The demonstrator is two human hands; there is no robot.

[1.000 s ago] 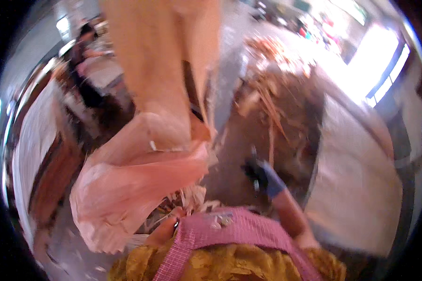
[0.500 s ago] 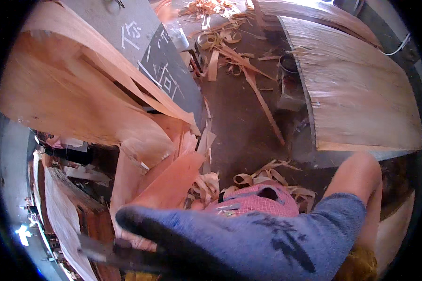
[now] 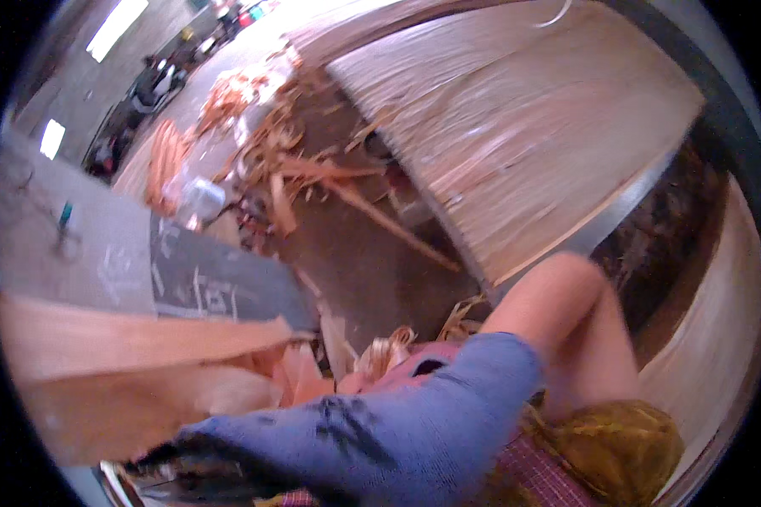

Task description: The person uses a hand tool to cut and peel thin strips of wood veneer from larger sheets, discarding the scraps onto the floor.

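Observation:
My right hand (image 3: 304, 435) wears a blue knit glove with a black palm and dark marks on its back. It reaches across my front to the lower left, with the bare elbow bent at the right. The fingers point left and curl out of sight underneath. A dim greyish thing (image 3: 194, 482) shows below them, too dark to name. Just beyond the fingertips lie thin orange-brown wood veneer sheets (image 3: 135, 338), with a loose piece (image 3: 303, 372) at their right end. Pink checked cloth (image 3: 397, 373) shows behind the glove. My left hand is out of view.
A large stack of veneer sheets (image 3: 516, 135) fills the upper right; another pale sheet (image 3: 702, 338) stands at lower right. Wood strips (image 3: 347, 190) litter the floor. A dark board with white marks (image 3: 220, 287) lies left, near a whitish container (image 3: 205, 198). Parked motorbikes (image 3: 156, 84) stand far off.
My view has swung left, so the veneer stack appears farther left and tilted. The gloved hand has shifted left and lower in view. The flat bar-like tool beneath it is now mostly hidden.

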